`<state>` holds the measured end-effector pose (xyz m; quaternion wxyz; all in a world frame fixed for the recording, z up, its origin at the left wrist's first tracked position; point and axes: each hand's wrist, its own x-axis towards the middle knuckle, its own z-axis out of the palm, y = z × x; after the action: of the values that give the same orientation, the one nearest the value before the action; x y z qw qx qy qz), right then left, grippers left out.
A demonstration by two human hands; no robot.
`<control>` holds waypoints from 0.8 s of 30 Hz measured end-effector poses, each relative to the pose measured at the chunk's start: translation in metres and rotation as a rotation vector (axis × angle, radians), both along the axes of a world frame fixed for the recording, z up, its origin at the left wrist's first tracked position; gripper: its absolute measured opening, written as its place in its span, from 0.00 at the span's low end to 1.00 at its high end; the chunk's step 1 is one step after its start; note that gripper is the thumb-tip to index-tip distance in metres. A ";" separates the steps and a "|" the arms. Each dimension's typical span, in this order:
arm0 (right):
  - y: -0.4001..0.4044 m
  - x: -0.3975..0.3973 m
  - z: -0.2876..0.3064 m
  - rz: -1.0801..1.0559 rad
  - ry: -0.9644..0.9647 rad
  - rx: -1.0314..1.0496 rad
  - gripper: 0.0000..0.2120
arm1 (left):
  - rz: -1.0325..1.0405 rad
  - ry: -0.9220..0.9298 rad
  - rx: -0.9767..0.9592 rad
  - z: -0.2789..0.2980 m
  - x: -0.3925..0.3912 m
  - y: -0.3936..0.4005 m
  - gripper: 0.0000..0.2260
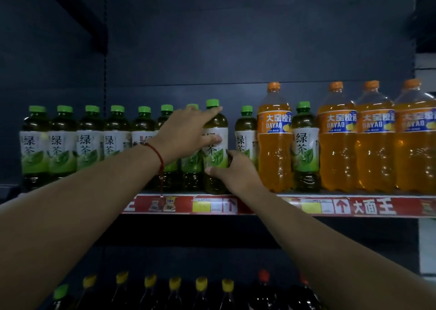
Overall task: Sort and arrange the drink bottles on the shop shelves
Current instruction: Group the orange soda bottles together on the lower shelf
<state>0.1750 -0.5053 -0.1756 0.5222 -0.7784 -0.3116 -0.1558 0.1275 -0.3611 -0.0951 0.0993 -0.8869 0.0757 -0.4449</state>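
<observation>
A row of green tea bottles with green caps (62,142) fills the left of the shelf (259,195). Both hands are on one green tea bottle (215,155) standing at the shelf's front edge. My left hand (186,135) wraps its upper part, fingers reaching the neck. My right hand (233,170) grips its lower part from the right. Right of it stands another green tea bottle (245,135), then an orange soda bottle (273,139), then a lone green tea bottle (305,147), then more orange soda bottles (375,139).
The shelf's front strip carries red labels and yellow price tags (201,206). On the lower shelf stand dark bottles with yellow caps (174,286) and red caps (264,276). A dark back panel rises behind the bottles, with open height above their caps.
</observation>
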 end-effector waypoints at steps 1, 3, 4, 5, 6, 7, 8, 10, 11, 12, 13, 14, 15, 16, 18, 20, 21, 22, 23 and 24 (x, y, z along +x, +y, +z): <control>0.003 0.003 -0.002 -0.016 0.012 -0.005 0.17 | 0.032 0.009 0.021 -0.001 0.007 0.000 0.35; 0.005 0.006 -0.002 -0.057 0.020 -0.046 0.18 | 0.089 0.017 0.073 0.000 0.017 -0.002 0.35; 0.003 0.004 0.000 -0.081 0.008 -0.088 0.18 | 0.100 0.016 0.089 0.001 0.021 -0.004 0.35; -0.002 0.001 0.003 -0.106 -0.022 -0.148 0.17 | 0.105 0.013 0.098 0.001 0.024 -0.005 0.35; -0.008 -0.005 0.007 -0.131 -0.070 -0.219 0.16 | 0.111 0.006 0.105 0.001 0.026 -0.005 0.35; -0.016 -0.011 0.013 -0.159 -0.142 -0.296 0.15 | 0.120 -0.006 0.109 0.000 0.027 -0.005 0.35; -0.026 -0.018 0.020 -0.195 -0.236 -0.369 0.14 | 0.128 -0.017 0.110 -0.001 0.029 -0.004 0.35; -0.049 -0.031 0.041 -0.295 -0.434 -0.481 0.16 | 0.133 -0.047 0.099 -0.004 0.032 -0.004 0.34; -0.060 -0.035 0.054 -0.358 -0.515 -0.504 0.18 | 0.131 -0.066 0.095 -0.006 0.033 -0.005 0.34; -0.070 -0.036 0.068 -0.424 -0.581 -0.507 0.21 | 0.130 -0.086 0.092 -0.007 0.033 -0.007 0.34; -0.079 -0.033 0.083 -0.491 -0.631 -0.511 0.23 | 0.132 -0.099 0.086 -0.010 0.034 -0.009 0.34; -0.087 -0.028 0.098 -0.557 -0.664 -0.528 0.25 | 0.136 -0.105 0.076 -0.012 0.034 -0.012 0.35; -0.094 -0.021 0.113 -0.615 -0.683 -0.557 0.27 | 0.147 -0.103 0.065 -0.014 0.035 -0.015 0.37; -0.099 -0.014 0.125 -0.663 -0.684 -0.597 0.29 | 0.165 -0.098 0.061 -0.017 0.035 -0.018 0.40; -0.104 -0.001 0.141 -0.736 -0.666 -0.699 0.34 | 0.214 -0.096 0.076 -0.021 0.035 -0.022 0.43; -0.104 0.010 0.147 -0.777 -0.664 -0.810 0.40 | 0.237 -0.101 0.087 -0.024 0.035 -0.023 0.44; -0.103 0.015 0.148 -0.776 -0.661 -0.838 0.43 | 0.239 -0.108 0.089 -0.025 0.035 -0.023 0.44; -0.101 0.019 0.148 -0.759 -0.643 -0.836 0.45 | 0.244 -0.113 0.091 -0.025 0.035 -0.023 0.44; -0.098 0.023 0.148 -0.731 -0.610 -0.806 0.46 | 0.251 -0.115 0.094 -0.026 0.036 -0.023 0.44; -0.095 0.027 0.149 -0.699 -0.569 -0.761 0.47 | 0.256 -0.116 0.095 -0.026 0.036 -0.023 0.44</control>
<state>0.2017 -0.6005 -0.0266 0.0196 -0.8951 -0.1983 -0.3988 0.1635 -0.3840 -0.1213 0.2016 -0.8562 -0.0231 -0.4751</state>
